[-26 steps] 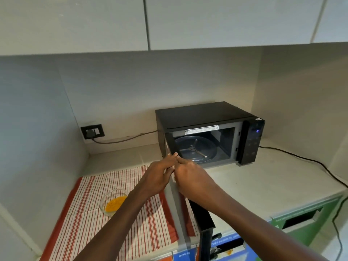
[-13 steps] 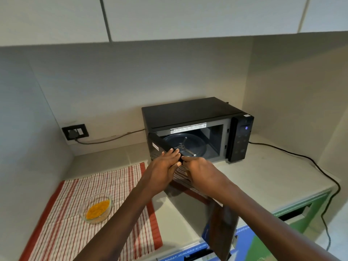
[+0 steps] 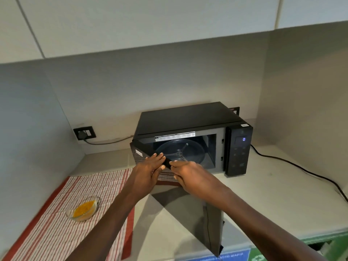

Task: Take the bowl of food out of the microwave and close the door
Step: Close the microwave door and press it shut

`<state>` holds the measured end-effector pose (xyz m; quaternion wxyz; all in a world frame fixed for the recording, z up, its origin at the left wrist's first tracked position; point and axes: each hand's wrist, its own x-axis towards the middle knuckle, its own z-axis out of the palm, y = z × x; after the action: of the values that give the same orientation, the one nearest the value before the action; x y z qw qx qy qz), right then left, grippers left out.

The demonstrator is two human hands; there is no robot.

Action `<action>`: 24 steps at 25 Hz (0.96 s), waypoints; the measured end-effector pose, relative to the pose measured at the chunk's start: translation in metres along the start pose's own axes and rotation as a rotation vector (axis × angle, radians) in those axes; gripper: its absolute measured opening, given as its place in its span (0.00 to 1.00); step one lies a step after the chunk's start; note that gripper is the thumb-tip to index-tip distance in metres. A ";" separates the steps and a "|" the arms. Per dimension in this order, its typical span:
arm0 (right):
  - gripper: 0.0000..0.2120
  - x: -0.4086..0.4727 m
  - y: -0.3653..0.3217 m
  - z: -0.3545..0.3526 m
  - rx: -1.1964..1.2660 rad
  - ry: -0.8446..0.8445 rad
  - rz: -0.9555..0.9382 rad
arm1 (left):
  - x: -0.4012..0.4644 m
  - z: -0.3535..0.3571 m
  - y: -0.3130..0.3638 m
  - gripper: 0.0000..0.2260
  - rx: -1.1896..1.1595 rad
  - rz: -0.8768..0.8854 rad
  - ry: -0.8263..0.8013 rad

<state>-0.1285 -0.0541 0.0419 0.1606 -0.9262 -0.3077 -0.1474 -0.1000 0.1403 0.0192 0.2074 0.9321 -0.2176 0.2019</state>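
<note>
Mid-frame, your left hand [image 3: 148, 171] and right hand [image 3: 190, 176] both pinch the microwave [image 3: 188, 119] door [image 3: 150, 153] edge; bowl [image 3: 82, 207] sits lower left.

Pale, glossy wall cupboards [image 3: 150, 21] overhead, seams visible between door panels. Plain beige back wall [image 3: 131, 87] below, unmarked; side walls at left and right forming a recessed niche. Black socket plate [image 3: 84, 133] on back wall, plug inserted, grey cable trailing right. Second dark plate [image 3: 235, 110] partly hidden further right. Light stone-coloured countertop [image 3: 273, 194], black cord [image 3: 301, 169] lying across its right side. Red-and-white striped cloth [image 3: 62, 219] spread over left portion. Lighting soft and even.
</note>
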 end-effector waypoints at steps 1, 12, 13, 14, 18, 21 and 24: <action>0.13 -0.003 0.010 0.000 -0.001 0.003 -0.019 | 0.003 0.002 0.005 0.18 0.026 -0.013 -0.006; 0.13 -0.036 0.113 -0.024 0.027 -0.032 -0.034 | 0.048 0.032 0.067 0.18 0.192 -0.099 -0.098; 0.14 -0.038 0.121 -0.026 0.018 -0.021 -0.025 | 0.052 0.035 0.071 0.18 0.197 -0.094 -0.107; 0.14 -0.040 0.130 -0.028 0.006 -0.007 -0.018 | 0.058 0.039 0.076 0.19 0.201 -0.081 -0.116; 0.17 -0.048 0.162 -0.038 -0.042 -0.004 0.033 | 0.083 0.060 0.097 0.18 0.203 -0.017 -0.122; 0.17 -0.045 0.179 -0.044 -0.074 -0.021 0.092 | 0.101 0.072 0.108 0.18 0.198 -0.021 -0.149; 0.15 -0.037 0.186 -0.048 -0.131 -0.013 0.135 | 0.115 0.078 0.111 0.19 0.210 -0.034 -0.162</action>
<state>-0.0505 -0.2339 0.0334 0.1074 -0.9542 -0.2353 -0.1503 -0.0373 -0.0248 0.0415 0.0937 0.9656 -0.1952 0.1443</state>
